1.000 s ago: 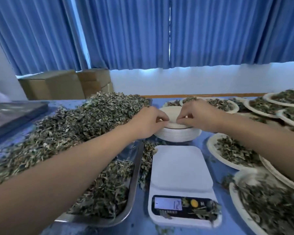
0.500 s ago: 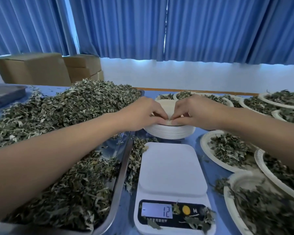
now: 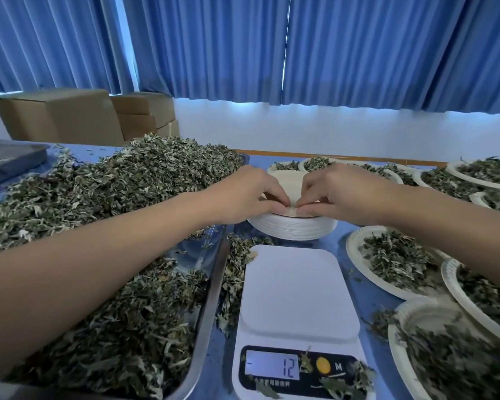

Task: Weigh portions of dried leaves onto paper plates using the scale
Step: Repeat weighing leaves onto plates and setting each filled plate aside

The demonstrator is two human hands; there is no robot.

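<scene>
Because the plates [image 3: 292, 229] seem to nest tightly in their stack, we pinch the near rim of the top plate [image 3: 283, 181] with left hand [image 3: 243, 194] and right hand [image 3: 344, 192], fingers [image 3: 312, 210] clamped on its edge to peel one free. It lies flat, hollow up, round with no long axis, just beyond the scale [image 3: 295, 290], whose length runs away from us, display nearest, platform bare. Leaves [image 3: 127, 183] are heaped left in the tray [image 3: 211, 287].

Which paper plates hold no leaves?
The stack beyond the scale, pinched by left hand and right hand; all other plates carry leaves.
</scene>
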